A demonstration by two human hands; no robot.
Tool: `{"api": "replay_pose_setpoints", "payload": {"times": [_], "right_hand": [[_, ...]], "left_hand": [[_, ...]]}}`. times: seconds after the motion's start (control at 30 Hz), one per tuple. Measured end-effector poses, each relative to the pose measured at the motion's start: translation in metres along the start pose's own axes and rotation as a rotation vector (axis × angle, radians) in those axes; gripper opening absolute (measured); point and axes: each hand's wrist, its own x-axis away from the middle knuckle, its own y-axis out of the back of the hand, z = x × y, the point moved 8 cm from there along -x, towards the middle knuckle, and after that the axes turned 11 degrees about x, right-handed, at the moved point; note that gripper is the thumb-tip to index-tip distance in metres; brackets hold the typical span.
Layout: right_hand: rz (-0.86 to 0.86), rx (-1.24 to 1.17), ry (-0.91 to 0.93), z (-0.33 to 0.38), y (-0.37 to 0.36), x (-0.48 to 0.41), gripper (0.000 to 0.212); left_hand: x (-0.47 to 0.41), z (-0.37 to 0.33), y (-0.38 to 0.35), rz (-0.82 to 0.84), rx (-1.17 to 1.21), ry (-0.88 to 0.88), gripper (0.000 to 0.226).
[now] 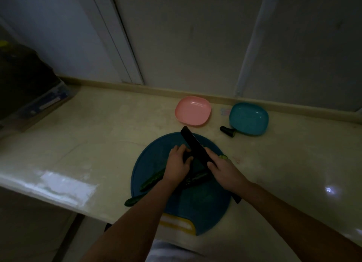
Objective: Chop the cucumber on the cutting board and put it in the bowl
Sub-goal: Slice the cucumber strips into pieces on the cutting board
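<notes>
Setting: dim kitchen, pale stone counter (98, 144) backed by white cabinet panels. Item 1: round blue cutting board (205, 209) at the counter's near edge, with a yellow handle on the side nearest you. Item 2: cucumber (195, 167), lying dark on the middle of the board; two long strips (152, 180) lie at the board's left edge, one overhanging it, and a pale slice (223, 156) sits at the board's right rim. Item 3: your left hand (177, 165), over the board's centre, fingers curled together and pressing down on the cucumber. Item 4: your right hand (225, 169), fingers wrapped round the knife (195, 146), whose dark blade crosses the cucumber and points past the board's far rim. Item 5: pink bowl (193, 111), just beyond the board. Item 6: teal bowl (248, 118), beyond the board to the right, with a cucumber end (227, 131) touching its near-left rim. Item 7: dark box (39, 99), far left of the board.
</notes>
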Motion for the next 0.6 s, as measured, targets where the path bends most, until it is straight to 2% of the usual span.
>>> {"api": "replay_pose_setpoints", "payload": {"times": [0.6], "right_hand": [[0.031, 0.067, 0.016, 0.0044, 0.0044, 0.0041, 0.052]], "left_hand": [[-0.0006, -0.0005, 0.0015, -0.018, -0.007, -0.014, 0.011]]}}
